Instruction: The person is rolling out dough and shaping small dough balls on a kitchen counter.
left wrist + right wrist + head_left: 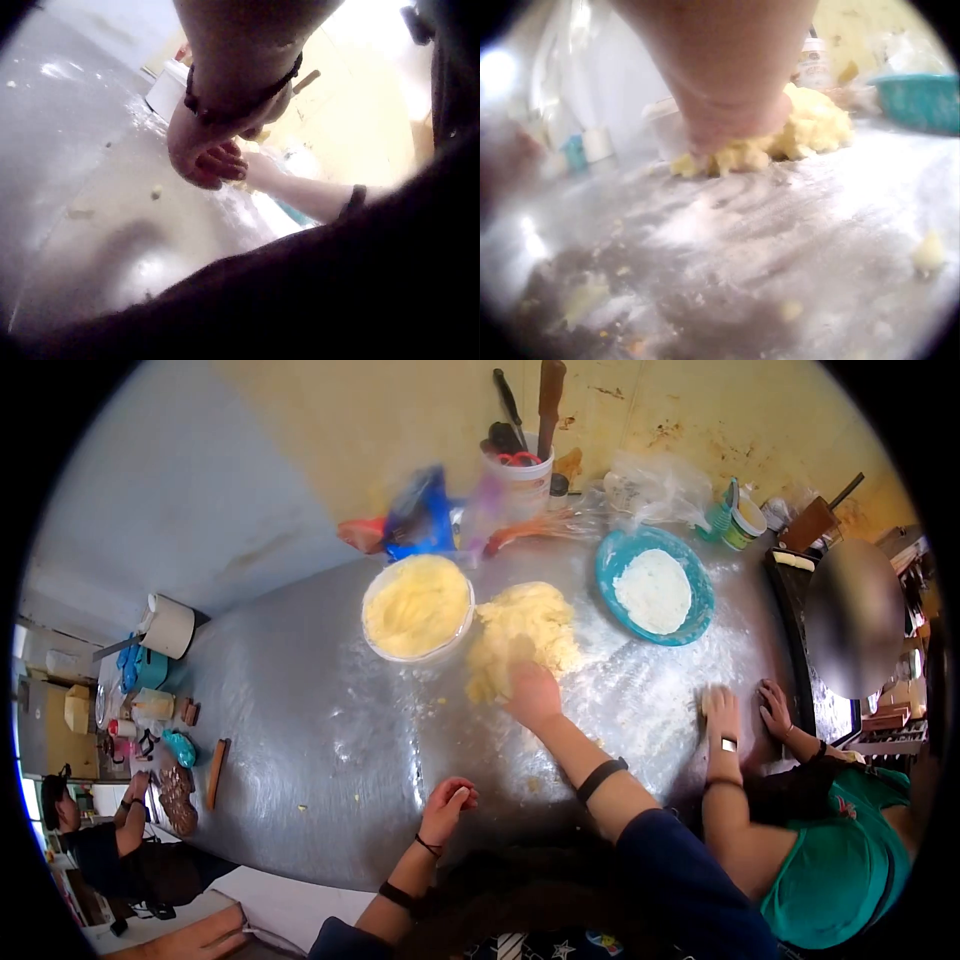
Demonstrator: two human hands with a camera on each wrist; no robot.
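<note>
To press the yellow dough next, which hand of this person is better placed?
Probably the right hand: it is directly on the yellow dough, whereas the left hand is well apart from it, loosely curled.

The fingers of the right hand [535,695] are lost against the yellow dough [528,620], so their pose cannot be told; in the right wrist view the forearm [712,67], cut off by the top edge, covers most of that hand. Beyond the grip, the blue packet [420,520] is blurred and the white tub's [814,64] label unreadable. Well to its right, another person's head [855,620] is smeared, and the teal basin [922,105] runs off the edge. Below the left hand [210,154], a dark mass [300,300] hides the worktop.
</note>
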